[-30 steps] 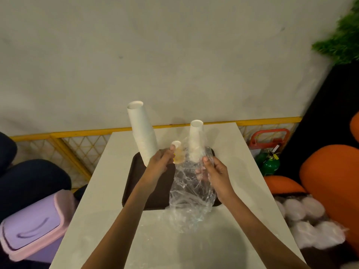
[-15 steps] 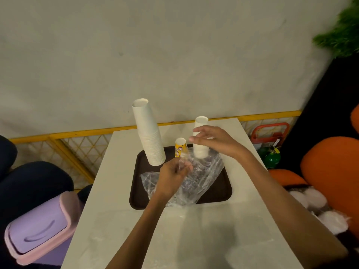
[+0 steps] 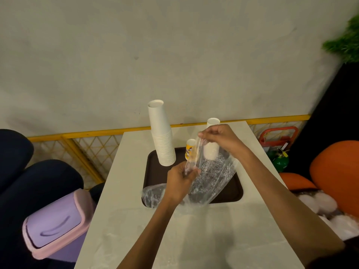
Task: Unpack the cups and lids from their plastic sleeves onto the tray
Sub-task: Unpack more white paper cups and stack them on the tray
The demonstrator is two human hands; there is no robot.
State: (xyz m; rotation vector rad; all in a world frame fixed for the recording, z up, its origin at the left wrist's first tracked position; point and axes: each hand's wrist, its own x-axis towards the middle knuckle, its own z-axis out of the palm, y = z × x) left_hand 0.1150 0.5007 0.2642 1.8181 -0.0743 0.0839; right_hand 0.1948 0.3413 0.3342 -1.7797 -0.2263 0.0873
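I see the tray (image 3: 155, 171) on the far half of the table (image 3: 139, 220). At its far-left corner stands the tall stack of cups (image 3: 162, 136); right of that is a small cup (image 3: 190, 147), and right again the shorter stack (image 3: 210, 152) — all three on the tray. The plastic sleeve (image 3: 211, 179) hangs in front of the small cup and the shorter stack. The right hand (image 3: 219, 135) pinches its top above that stack, and the left hand (image 3: 179, 180) grips it lower, nearer me. Its tail spills over the tray's near edge onto the table. Left of the table, lower down, sits a lidded bin (image 3: 52, 222) — behind the table runs a railing (image 3: 93, 133).
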